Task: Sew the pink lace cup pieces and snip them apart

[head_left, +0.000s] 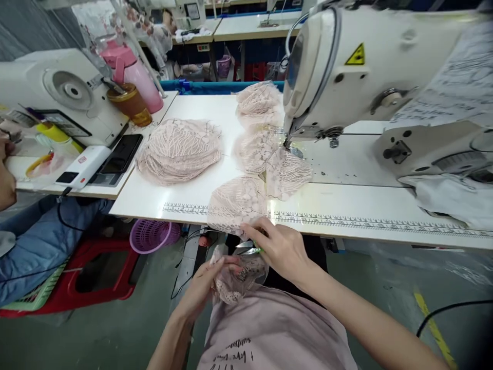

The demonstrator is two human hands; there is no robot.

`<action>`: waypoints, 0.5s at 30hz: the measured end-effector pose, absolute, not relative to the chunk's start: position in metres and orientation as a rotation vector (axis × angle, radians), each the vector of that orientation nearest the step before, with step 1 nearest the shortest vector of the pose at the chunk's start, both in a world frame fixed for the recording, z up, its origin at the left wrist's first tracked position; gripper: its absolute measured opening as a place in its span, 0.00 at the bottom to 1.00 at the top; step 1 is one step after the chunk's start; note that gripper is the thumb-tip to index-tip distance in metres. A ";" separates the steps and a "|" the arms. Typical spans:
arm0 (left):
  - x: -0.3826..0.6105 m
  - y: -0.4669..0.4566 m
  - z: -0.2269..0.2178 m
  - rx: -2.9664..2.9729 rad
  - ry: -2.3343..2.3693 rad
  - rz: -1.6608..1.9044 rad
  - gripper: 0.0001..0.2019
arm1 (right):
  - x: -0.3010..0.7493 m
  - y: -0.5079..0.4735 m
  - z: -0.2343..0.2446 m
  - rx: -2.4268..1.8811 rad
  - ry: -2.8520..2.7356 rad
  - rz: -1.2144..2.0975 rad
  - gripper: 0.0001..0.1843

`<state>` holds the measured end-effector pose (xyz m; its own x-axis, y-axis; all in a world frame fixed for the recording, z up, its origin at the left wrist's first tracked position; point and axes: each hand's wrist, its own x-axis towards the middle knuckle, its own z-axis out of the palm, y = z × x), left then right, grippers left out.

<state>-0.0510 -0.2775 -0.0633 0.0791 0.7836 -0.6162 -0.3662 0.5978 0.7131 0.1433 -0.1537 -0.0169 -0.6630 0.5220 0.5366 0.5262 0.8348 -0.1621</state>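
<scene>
My left hand (210, 280) pinches a pale pink lace piece (234, 288) just below the table's front edge. Over it, my right hand (279, 249) is closed round small thread snips (248, 249) with a bit of green on them, their blades pointing left above the lace. A flat lace cup piece (236, 203) hangs slightly over the table edge by my right fingers. From there a run of lace pieces continues, one of them (288, 174) lying by the needle of the sewing machine (319, 72). What my right fingertips touch at the edge is hard to see.
A stack of lace pieces (181, 149) lies on the table's left. Printed ruler marks (346, 221) run along its front edge. Left are a phone (122, 153), a white device (82, 167), a pink flask (134, 72) and a seated co-worker's leg (42, 241). A purple basket (150, 236) stands below.
</scene>
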 end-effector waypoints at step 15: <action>-0.061 -0.233 -0.081 0.239 1.081 1.104 0.16 | 0.119 -0.141 0.021 -1.034 -2.760 0.306 0.12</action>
